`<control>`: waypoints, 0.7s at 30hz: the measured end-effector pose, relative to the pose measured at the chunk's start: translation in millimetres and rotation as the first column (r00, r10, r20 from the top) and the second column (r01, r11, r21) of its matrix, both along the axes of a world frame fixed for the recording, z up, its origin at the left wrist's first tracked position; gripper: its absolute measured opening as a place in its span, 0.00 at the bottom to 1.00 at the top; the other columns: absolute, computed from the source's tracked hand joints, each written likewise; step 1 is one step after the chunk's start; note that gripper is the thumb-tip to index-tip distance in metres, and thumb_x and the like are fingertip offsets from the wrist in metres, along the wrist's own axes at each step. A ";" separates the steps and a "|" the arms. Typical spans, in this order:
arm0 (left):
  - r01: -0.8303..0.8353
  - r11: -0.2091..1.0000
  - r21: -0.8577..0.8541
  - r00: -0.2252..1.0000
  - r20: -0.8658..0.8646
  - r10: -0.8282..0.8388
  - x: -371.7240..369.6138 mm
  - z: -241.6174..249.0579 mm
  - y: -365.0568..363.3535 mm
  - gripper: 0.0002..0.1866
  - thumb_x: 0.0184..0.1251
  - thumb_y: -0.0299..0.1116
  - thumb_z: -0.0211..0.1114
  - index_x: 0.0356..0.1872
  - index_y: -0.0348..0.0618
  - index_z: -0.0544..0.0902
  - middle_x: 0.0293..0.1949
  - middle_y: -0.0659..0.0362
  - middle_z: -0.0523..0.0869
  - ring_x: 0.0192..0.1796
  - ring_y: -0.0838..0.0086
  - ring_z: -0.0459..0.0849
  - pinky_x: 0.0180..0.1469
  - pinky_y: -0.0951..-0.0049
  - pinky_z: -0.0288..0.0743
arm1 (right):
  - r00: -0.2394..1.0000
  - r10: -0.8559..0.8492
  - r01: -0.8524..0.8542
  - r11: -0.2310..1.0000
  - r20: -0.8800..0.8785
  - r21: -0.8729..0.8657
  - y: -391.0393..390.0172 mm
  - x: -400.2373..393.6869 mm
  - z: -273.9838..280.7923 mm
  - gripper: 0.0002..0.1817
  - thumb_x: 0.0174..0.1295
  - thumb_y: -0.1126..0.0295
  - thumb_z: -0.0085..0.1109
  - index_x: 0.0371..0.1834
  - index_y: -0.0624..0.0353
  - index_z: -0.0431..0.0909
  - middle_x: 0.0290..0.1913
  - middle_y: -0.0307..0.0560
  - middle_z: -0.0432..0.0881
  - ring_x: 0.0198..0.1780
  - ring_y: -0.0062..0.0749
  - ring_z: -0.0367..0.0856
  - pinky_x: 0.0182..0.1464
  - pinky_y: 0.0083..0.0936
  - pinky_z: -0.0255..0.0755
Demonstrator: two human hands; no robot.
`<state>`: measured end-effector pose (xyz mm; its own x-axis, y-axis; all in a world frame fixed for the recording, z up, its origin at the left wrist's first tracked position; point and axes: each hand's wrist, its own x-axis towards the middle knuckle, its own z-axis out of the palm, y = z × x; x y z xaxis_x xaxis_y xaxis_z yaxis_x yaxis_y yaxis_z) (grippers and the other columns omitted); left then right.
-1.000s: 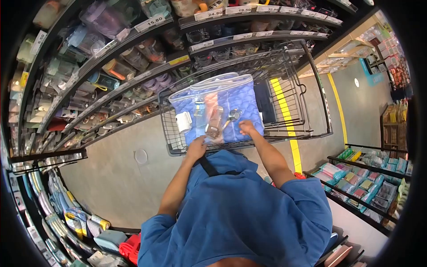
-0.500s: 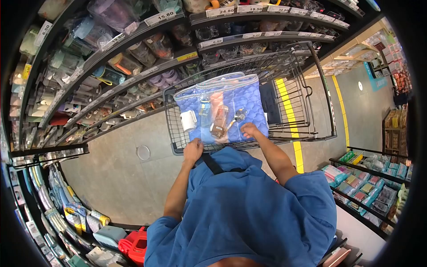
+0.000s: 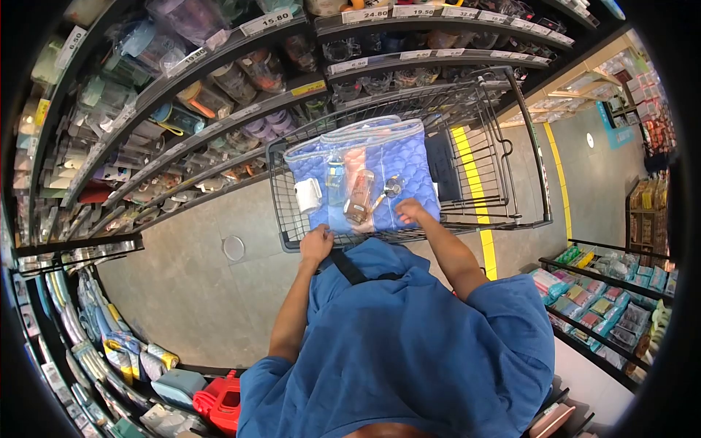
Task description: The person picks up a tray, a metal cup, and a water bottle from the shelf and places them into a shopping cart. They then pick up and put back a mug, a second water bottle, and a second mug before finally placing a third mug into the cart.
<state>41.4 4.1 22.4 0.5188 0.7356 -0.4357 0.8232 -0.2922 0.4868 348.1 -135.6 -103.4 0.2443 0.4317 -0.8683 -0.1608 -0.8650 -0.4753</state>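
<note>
A black wire shopping cart point(image 3: 511, 175) stands crosswise in front of me. In it lies a folded blue quilted pad point(image 3: 409, 157) in clear wrapping. On the pad rest a brown-tinted bottle-like container point(image 3: 358, 197), a small round metallic item with a handle point(image 3: 393, 187), and a clear package point(image 3: 335, 182). A white cup-like item point(image 3: 308, 195) sits at the pad's left edge. My left hand point(image 3: 317, 242) is closed at the cart's near rim. Over the pad's near right part is my right hand point(image 3: 410, 212), fingers loosely bent and apart, holding nothing visible.
Shelves of packaged cups and bottles point(image 3: 190, 109) with price tags curve along the far side and left. A rack of small packs point(image 3: 606, 306) stands at right. Behind me are a red plastic item point(image 3: 219, 401) and rolled textiles point(image 3: 139, 350). Yellow lines point(image 3: 471, 175) cross the floor.
Hardly anything differs. The view has shifted very slightly; both hands and the things in the cart keep their places.
</note>
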 end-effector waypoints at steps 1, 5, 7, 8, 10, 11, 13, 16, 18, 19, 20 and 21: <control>0.007 1.000 0.002 1.000 -0.006 -0.007 -0.3 -0.1 0.3 0.16 0.61 0.43 0.62 0.46 0.48 0.82 0.35 0.55 0.88 0.41 0.56 0.85 0.45 0.57 0.77 | 0.999 -0.038 0.038 0.999 0.010 -0.002 -0.7 1.6 1.4 0.15 0.55 0.65 0.61 0.46 0.56 0.81 0.37 0.42 0.82 0.26 0.29 0.79 0.25 0.29 0.75; 0.013 1.000 -0.024 1.000 -0.003 -0.013 -2.1 -0.6 1.2 0.16 0.61 0.42 0.62 0.47 0.47 0.82 0.36 0.54 0.88 0.42 0.56 0.85 0.46 0.57 0.77 | 0.996 -0.089 0.089 0.996 0.016 -0.019 -1.8 1.8 2.4 0.15 0.56 0.64 0.62 0.45 0.56 0.81 0.36 0.40 0.81 0.26 0.28 0.78 0.25 0.28 0.75; 0.010 0.999 -0.043 0.999 0.051 -0.008 -3.8 0.1 0.7 0.16 0.62 0.41 0.61 0.47 0.46 0.82 0.37 0.52 0.87 0.42 0.55 0.85 0.46 0.57 0.77 | 0.996 -0.086 0.086 0.996 0.007 -0.022 -3.7 5.8 5.5 0.14 0.57 0.64 0.60 0.46 0.54 0.81 0.38 0.40 0.81 0.28 0.28 0.78 0.27 0.28 0.75; 0.011 0.999 -0.042 0.999 0.050 -0.008 -6.2 -2.4 1.1 0.16 0.62 0.41 0.61 0.47 0.46 0.82 0.37 0.52 0.87 0.42 0.55 0.85 0.46 0.57 0.77 | 0.997 -0.082 0.082 0.996 -0.003 -0.026 -4.7 8.3 5.9 0.14 0.58 0.64 0.59 0.47 0.52 0.81 0.40 0.39 0.81 0.30 0.27 0.79 0.30 0.28 0.76; -0.004 0.999 0.040 0.995 0.096 0.000 -12.8 -7.2 3.6 0.15 0.62 0.38 0.60 0.47 0.46 0.82 0.38 0.50 0.87 0.42 0.54 0.85 0.47 0.56 0.77 | 0.994 -0.107 0.108 0.994 0.025 -0.034 -4.6 14.2 6.1 0.14 0.58 0.64 0.59 0.46 0.52 0.81 0.39 0.39 0.81 0.30 0.27 0.79 0.29 0.27 0.76; 0.000 0.999 0.038 0.996 0.095 -0.003 -16.6 -7.5 6.1 0.15 0.62 0.38 0.60 0.47 0.46 0.82 0.38 0.50 0.87 0.42 0.54 0.85 0.47 0.56 0.77 | 0.990 -0.131 0.134 0.990 0.052 -0.042 -5.0 15.8 8.3 0.14 0.57 0.65 0.59 0.46 0.52 0.81 0.39 0.39 0.81 0.30 0.27 0.79 0.29 0.27 0.76; -0.016 0.997 0.080 0.996 0.085 0.010 -22.7 -8.4 14.1 0.14 0.62 0.37 0.58 0.47 0.45 0.82 0.38 0.49 0.87 0.42 0.52 0.85 0.47 0.55 0.77 | 0.993 -0.094 0.097 0.995 0.072 -0.029 -6.5 22.6 14.0 0.14 0.56 0.65 0.60 0.46 0.52 0.81 0.37 0.38 0.81 0.30 0.26 0.79 0.28 0.26 0.76; -0.034 0.996 0.078 0.996 0.087 0.027 -27.2 -13.1 22.0 0.14 0.62 0.36 0.57 0.47 0.44 0.82 0.38 0.48 0.87 0.42 0.52 0.85 0.47 0.54 0.77 | 0.983 0.058 -0.067 0.997 0.175 0.043 -10.4 31.7 21.4 0.13 0.56 0.65 0.61 0.45 0.53 0.81 0.34 0.40 0.82 0.31 0.28 0.80 0.29 0.28 0.76; -0.028 0.996 0.090 0.997 0.079 0.020 -27.8 -18.3 21.1 0.15 0.62 0.36 0.58 0.47 0.44 0.82 0.38 0.49 0.87 0.42 0.52 0.85 0.47 0.55 0.77 | 0.951 0.173 -0.201 0.976 0.257 0.087 -17.8 34.4 28.2 0.13 0.56 0.64 0.60 0.45 0.54 0.81 0.33 0.42 0.83 0.32 0.31 0.82 0.31 0.30 0.76; -0.014 0.995 0.103 0.998 0.065 0.008 -30.0 -20.3 21.2 0.15 0.61 0.36 0.58 0.47 0.44 0.82 0.38 0.49 0.87 0.43 0.52 0.85 0.47 0.55 0.77 | 0.812 0.298 -0.415 0.900 0.502 0.137 -27.0 31.4 35.5 0.14 0.58 0.63 0.60 0.44 0.56 0.80 0.33 0.48 0.83 0.34 0.38 0.83 0.33 0.35 0.77; -0.017 0.995 0.103 0.998 0.064 0.011 -29.9 -18.3 21.7 0.15 0.61 0.36 0.58 0.47 0.44 0.82 0.38 0.49 0.87 0.43 0.52 0.85 0.47 0.55 0.77 | 0.600 0.356 -0.612 0.781 0.717 0.125 -33.2 27.3 48.8 0.14 0.59 0.61 0.59 0.43 0.58 0.80 0.34 0.53 0.84 0.37 0.45 0.84 0.36 0.39 0.77; -0.023 0.997 0.073 0.998 0.055 0.019 -27.4 -13.7 22.0 0.15 0.61 0.37 0.58 0.47 0.44 0.82 0.38 0.50 0.87 0.43 0.53 0.85 0.48 0.55 0.77 | 0.598 0.357 -0.613 0.780 0.717 0.123 -34.8 23.1 73.1 0.14 0.59 0.61 0.59 0.43 0.58 0.80 0.34 0.53 0.84 0.37 0.45 0.84 0.36 0.39 0.77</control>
<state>14.0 26.1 8.7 0.5245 0.7755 -0.3514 0.8023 -0.3120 0.5089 371.2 -170.4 -30.3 0.3291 0.8700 -0.3670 0.6793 -0.4881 -0.5480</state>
